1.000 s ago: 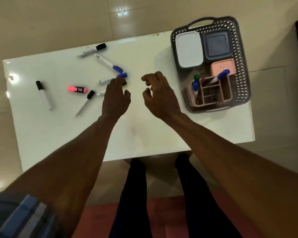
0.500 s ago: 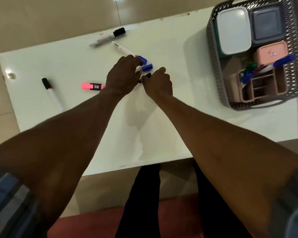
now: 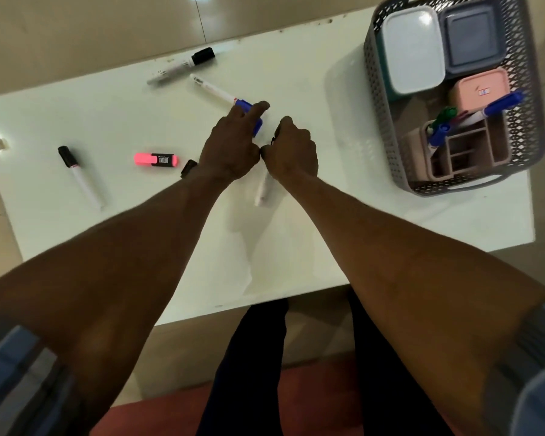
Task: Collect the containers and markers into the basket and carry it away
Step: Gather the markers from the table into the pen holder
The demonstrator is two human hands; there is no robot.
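Right hand [image 3: 291, 152], fingers curled round a white black-capped marker [image 3: 265, 190], and left hand [image 3: 230, 146], fingers bent over blue-capped markers [image 3: 244, 105], work left of the grey perforated plastic basket [image 3: 378, 89]. Markers look light, rigid, smooth; grip mid-barrel.

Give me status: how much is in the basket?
Done: three lidded containers and the pen organizer with some markers sit in the basket. In hand: right hand grips a white marker; left hand is on a blue-capped marker. Left: pink highlighter, two black-capped markers, then carrying.
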